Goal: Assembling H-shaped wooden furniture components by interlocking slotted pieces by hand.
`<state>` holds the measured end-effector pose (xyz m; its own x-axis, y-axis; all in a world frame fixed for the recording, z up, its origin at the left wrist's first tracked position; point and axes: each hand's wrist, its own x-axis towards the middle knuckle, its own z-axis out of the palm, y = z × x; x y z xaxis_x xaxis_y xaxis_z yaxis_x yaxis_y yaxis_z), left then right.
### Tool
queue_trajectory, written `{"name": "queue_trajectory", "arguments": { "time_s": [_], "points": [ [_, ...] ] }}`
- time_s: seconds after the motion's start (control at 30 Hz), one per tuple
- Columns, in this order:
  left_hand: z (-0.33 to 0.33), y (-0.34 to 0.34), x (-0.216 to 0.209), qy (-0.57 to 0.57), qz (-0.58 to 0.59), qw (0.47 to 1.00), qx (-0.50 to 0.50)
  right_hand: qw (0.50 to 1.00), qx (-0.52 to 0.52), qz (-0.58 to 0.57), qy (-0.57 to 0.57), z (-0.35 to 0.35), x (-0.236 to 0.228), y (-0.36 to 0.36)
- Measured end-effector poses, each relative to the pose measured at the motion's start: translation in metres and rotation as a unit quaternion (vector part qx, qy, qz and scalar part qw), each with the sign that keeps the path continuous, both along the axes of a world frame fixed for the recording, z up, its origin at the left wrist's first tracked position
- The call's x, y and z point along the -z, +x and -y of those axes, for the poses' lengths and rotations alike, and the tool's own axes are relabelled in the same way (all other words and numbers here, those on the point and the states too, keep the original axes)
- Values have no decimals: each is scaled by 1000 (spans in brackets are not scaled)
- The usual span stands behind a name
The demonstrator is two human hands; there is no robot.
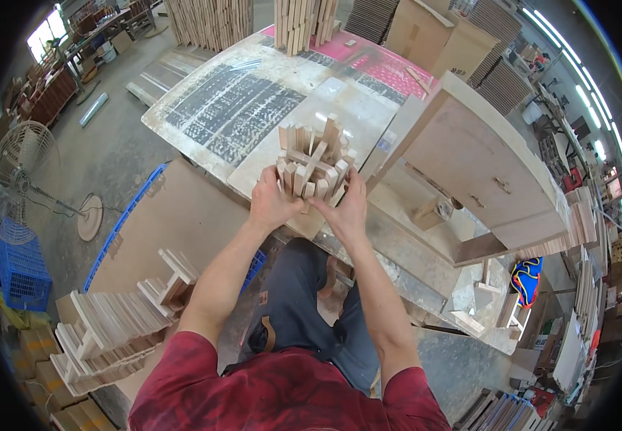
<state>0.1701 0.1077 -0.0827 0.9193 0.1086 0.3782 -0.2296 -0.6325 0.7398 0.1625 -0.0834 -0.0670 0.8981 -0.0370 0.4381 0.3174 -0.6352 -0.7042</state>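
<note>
A bunch of short, pale wooden sticks stands mostly upright on the worktable in front of me, with a few lying across its top. My left hand is curled round the near left side of the bunch. Round its near right side my right hand is pressed, its thumb almost meeting the left thumb at the front. Under the sticks is a pale board on the worktable. The fingertips behind the sticks are partly hidden.
Close on the right stands a wooden machine housing with an opening. Taller wood strips stand at the table's far edge. A stack of wooden pieces is at lower left, near a blue-edged brown board. A fan stands far left.
</note>
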Motion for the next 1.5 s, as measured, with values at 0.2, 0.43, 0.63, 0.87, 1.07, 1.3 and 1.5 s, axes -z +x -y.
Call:
{"name": "queue_trajectory", "arguments": {
  "time_s": [0.2, 0.43, 0.63, 0.87, 1.07, 1.3, 1.5],
  "points": [
    [-21, 0, 5, 5, 7, 999, 46, 999, 42, 21, -9, -24, -5, -8],
    [-18, 7, 3, 47, -6, 996, 78, 996, 72, 47, -24, -32, 2, -5],
    [-8, 13, -2, -77, 48, 993, 77, 996, 44, 75, -14, -26, 1, 4],
    [-3, 47, 10, -59, 57, 995, 57, 996, 53, 64, -21, -26, 2, 24],
    [20, 117, 22, -114, 51, 992, 33, 998, -6, 15, -57, 23, -12, -68],
    [32, 183, -4, -98, 42, 994, -10, 958, 248, -41, -141, 167, 9, -242],
    [72, 210, 34, -24, 74, 997, -11, 863, 471, -124, -135, 227, -3, -374]
  ]
}}
